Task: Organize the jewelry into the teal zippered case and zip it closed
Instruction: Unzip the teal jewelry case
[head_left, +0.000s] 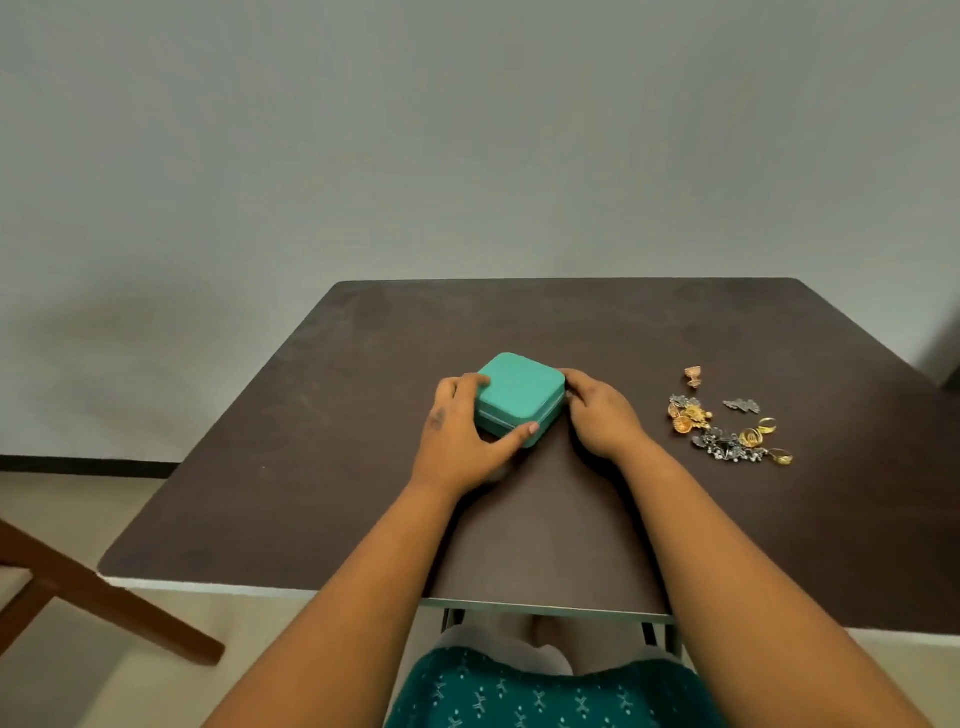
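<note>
The teal zippered case (519, 397) sits shut on the table (311, 415), the left hand (457, 441) curled round its side, the right hand (597, 410) touching its zip edge; the jewelry (727, 426) waits just beside, nothing packed yet.

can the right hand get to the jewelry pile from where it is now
Probably yes. The right hand rests at the case, and the jewelry lies loose on the table just to its right, with only bare tabletop between them.
</note>
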